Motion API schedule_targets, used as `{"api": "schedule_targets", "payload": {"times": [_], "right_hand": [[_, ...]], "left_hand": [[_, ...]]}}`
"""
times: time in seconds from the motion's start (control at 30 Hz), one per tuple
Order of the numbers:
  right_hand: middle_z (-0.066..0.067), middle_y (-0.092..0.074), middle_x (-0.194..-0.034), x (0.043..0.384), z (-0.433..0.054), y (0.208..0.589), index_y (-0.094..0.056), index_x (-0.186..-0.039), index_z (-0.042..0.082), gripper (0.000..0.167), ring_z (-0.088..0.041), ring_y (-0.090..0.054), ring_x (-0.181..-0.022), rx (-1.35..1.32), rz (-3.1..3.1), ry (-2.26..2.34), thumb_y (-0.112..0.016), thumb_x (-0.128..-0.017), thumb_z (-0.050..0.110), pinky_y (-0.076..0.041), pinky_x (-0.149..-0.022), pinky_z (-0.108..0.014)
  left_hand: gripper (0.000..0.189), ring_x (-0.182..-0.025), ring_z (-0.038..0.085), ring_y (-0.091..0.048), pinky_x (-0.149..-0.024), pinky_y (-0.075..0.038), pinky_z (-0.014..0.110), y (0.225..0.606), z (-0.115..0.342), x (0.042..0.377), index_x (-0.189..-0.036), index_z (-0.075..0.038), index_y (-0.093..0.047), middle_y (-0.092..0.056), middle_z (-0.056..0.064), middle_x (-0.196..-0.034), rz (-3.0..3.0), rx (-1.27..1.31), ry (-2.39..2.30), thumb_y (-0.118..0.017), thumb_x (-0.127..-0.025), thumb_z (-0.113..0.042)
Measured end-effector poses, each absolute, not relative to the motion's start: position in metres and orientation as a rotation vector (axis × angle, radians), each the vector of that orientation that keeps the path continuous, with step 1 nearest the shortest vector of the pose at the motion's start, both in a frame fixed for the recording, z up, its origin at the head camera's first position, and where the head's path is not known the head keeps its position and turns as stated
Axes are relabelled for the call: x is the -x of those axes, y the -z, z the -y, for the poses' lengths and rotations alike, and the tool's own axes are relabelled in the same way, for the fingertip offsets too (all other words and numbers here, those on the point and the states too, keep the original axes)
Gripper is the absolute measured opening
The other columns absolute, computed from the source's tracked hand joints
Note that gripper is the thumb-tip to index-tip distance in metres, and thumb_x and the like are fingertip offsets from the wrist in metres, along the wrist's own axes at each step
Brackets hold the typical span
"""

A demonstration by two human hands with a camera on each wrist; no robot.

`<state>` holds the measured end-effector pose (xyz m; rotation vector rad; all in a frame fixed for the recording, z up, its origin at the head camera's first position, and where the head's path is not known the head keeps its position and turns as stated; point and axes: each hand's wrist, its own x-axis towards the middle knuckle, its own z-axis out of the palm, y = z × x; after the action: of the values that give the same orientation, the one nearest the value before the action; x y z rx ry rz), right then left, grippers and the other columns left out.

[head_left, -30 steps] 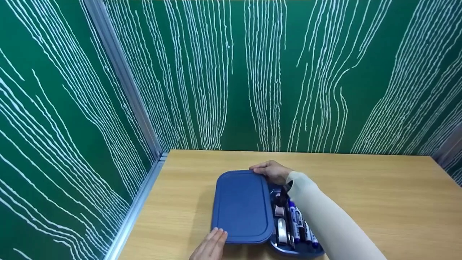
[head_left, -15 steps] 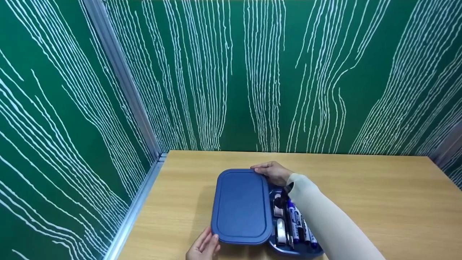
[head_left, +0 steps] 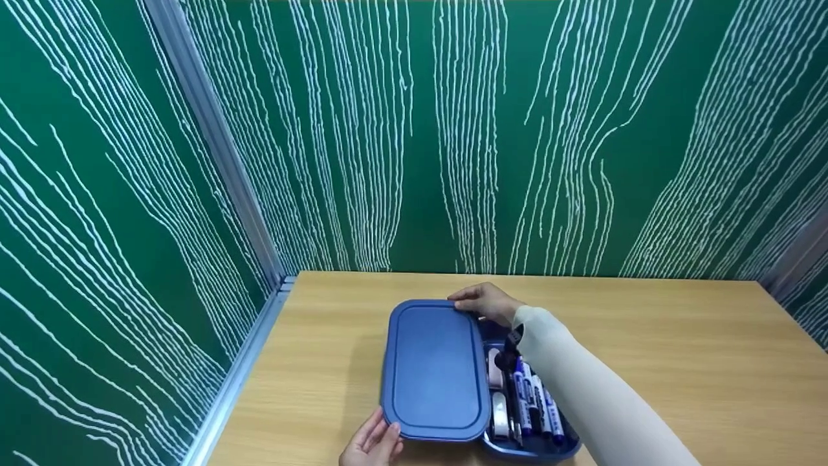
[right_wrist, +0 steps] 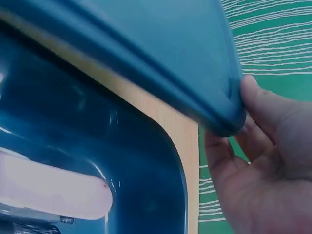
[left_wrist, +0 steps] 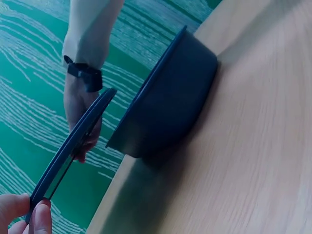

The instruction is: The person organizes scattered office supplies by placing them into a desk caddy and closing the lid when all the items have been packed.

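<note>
A blue rectangular lid (head_left: pixel 436 369) with rounded corners is held between both hands above the table, left of the blue box (head_left: pixel 530 446). My left hand (head_left: pixel 373 441) pinches its near left corner, thumb on top. At the far right corner my right hand (head_left: pixel 488 303) grips the lid, thumb on the upper face and fingers beneath in the right wrist view. Inside the box lie several blue-and-white markers (head_left: pixel 538 401) and a white rounded item (head_left: pixel 500 414). A pinkish rounded item (right_wrist: pixel 53 186) lies near the box wall. The right forearm covers part of the box.
The wooden table (head_left: pixel 679 356) spreads on both sides of the box. Green panels with white wavy lines (head_left: pixel 466 129) rise behind and at the left. A metal rail (head_left: pixel 242 369) runs along the table's left edge.
My left hand has changed from fingers laid on the lid's near left corner to pinching it with the thumb on top. The right hand keeps its grip; the lid has barely moved.
</note>
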<state>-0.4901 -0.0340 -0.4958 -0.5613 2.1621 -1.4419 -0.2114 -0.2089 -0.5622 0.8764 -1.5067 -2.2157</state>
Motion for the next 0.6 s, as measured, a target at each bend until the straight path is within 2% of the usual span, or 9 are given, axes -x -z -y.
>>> {"api": "schedule_targets", "payload": {"times": [0.13,0.2,0.3,0.47,0.6], "right_hand": [[-0.015,-0.073,-0.110,0.489,0.030,0.495,-0.069,-0.117,-0.004,0.025,-0.010,-0.067,-0.083,0.543,-2.230,1.428,-0.062,-0.095,0.005,-0.054,-0.076,-0.025],[-0.014,-0.073,-0.110,0.489,0.026,0.497,-0.071,-0.115,-0.003,0.024,-0.010,-0.067,-0.083,0.522,-2.277,1.407,-0.063,-0.094,0.005,-0.055,-0.075,-0.026],[-0.014,-0.072,-0.112,0.489,0.020,0.498,-0.073,-0.113,-0.001,0.022,-0.013,-0.068,-0.087,0.521,-2.342,1.378,-0.065,-0.093,0.007,-0.055,-0.078,-0.029],[-0.014,-0.071,-0.115,0.491,0.008,0.495,-0.074,-0.111,0.002,0.021,-0.015,-0.067,-0.092,0.511,-2.402,1.358,-0.066,-0.093,0.008,-0.054,-0.079,-0.030],[-0.015,-0.071,-0.116,0.492,-0.003,0.493,-0.074,-0.111,0.001,0.022,-0.014,-0.065,-0.091,0.512,-2.424,1.333,-0.066,-0.092,0.008,-0.053,-0.076,-0.028]], "left_hand": [[0.066,-0.071,0.013,-0.069,-0.065,-0.060,0.028,0.563,0.204,0.212,-0.132,0.004,-0.055,-0.065,0.032,-0.116,1.583,-0.864,2.243,-0.084,-0.075,-0.012],[0.067,-0.072,0.013,-0.069,-0.066,-0.060,0.028,0.564,0.201,0.213,-0.133,0.004,-0.053,-0.064,0.033,-0.118,1.615,-0.848,2.256,-0.084,-0.076,-0.013],[0.065,-0.071,0.013,-0.069,-0.065,-0.059,0.027,0.565,0.197,0.216,-0.133,0.004,-0.054,-0.070,0.025,-0.107,1.623,-0.829,2.263,-0.083,-0.077,-0.012],[0.066,-0.069,0.012,-0.069,-0.064,-0.059,0.026,0.566,0.190,0.220,-0.133,0.003,-0.054,-0.073,0.003,-0.090,1.627,-0.807,2.299,-0.084,-0.076,-0.013],[0.070,-0.069,0.012,-0.069,-0.065,-0.059,0.025,0.565,0.184,0.222,-0.136,0.004,-0.050,-0.072,0.000,-0.084,1.682,-0.774,2.335,-0.083,-0.077,-0.014]]}}
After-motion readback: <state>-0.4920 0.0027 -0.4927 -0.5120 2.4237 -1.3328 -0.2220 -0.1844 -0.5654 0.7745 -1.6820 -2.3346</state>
